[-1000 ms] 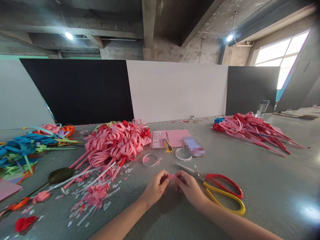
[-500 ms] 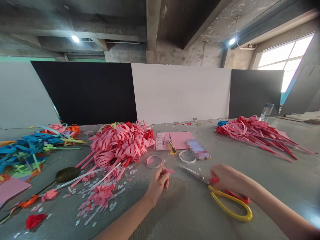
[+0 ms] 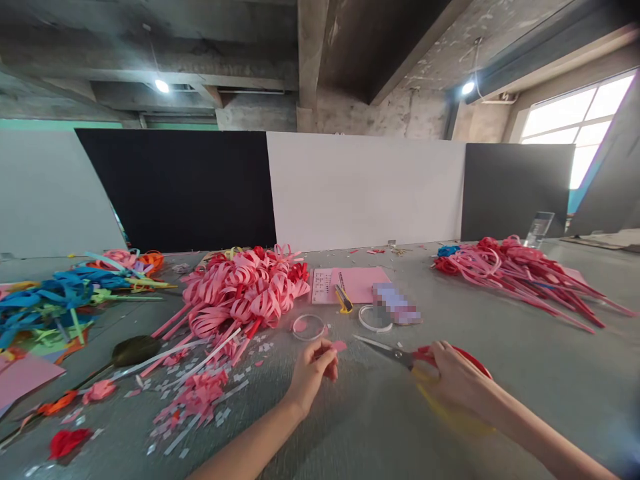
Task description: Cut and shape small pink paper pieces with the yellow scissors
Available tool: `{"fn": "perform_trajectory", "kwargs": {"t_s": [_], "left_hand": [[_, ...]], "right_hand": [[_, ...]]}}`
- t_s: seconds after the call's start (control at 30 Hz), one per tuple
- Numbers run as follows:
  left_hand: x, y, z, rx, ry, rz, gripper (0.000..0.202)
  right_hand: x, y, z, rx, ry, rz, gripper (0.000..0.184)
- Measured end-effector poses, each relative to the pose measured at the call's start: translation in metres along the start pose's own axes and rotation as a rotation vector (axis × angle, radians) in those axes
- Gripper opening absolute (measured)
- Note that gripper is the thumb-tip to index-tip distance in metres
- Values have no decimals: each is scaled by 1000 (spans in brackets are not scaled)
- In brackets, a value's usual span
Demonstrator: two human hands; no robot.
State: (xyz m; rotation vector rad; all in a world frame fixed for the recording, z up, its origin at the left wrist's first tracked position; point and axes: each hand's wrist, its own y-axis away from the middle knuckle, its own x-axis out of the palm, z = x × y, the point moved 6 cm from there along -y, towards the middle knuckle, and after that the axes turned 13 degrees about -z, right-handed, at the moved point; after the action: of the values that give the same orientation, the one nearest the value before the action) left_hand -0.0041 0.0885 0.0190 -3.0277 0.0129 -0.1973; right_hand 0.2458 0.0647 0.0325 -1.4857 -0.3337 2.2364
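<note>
My left hand is closed in a pinch on a small pink paper piece, held above the table. My right hand grips the red and yellow handles of a pair of scissors. Their blades point left toward my left hand, with the tip close to the pink paper. The yellow handle is smeared by motion, and my fingers partly cover the red one. Beyond my hands lie a clear ring like a tape roll and a white ring.
A yellow utility knife lies on a pink notebook, beside a blurred phone. Pink paper-strip flowers heap at left among scraps, with blue ones farther left. More pink strips lie at right near a clear glass.
My right hand has shifted on the scissors' handles, and the yellow handle is now in motion. My left hand stays nearly in place, still holding the pink paper piece.
</note>
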Motion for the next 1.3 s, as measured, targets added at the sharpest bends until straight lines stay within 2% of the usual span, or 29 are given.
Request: {"fn": "perform_trajectory", "kwargs": {"t_s": [0.1,0.2,0.27,0.33,0.43,0.5,0.6,0.9,1.07,1.13,1.2,1.3], "left_hand": [[1,1,-2,-6,-13,-19,20],[5,6,-9,-30,2,-20,21],[11,10,-13,-62,11,-9,19],[17,15,-18,-86,15,4,19],[23,22,-24,-94,21,23,19],[26,24,-26,-90,19,38,20],[27,26,-28,-79,-2,47,22],[30,25,-29,-37,-93,109,26],[22,20,-36,18,-72,40,23],[18,18,-40,49,-76,16,22],[15,15,-45,88,-73,3,22],[11,12,-51,135,-37,-24,23]], "right_hand": [[3,-6,-1,33,-90,39,14],[9,-4,9,166,-455,60,17],[13,2,29,219,-798,91,23],[17,9,53,240,-1051,145,26],[22,15,83,241,-1187,188,27],[25,16,96,223,-1195,215,29],[26,15,103,199,-1180,214,30],[27,17,100,131,-1168,186,28],[17,17,88,131,-1061,228,32],[7,18,81,50,-987,266,35],[-3,18,75,-92,-902,300,38],[-7,19,66,-211,-801,373,42]]}}
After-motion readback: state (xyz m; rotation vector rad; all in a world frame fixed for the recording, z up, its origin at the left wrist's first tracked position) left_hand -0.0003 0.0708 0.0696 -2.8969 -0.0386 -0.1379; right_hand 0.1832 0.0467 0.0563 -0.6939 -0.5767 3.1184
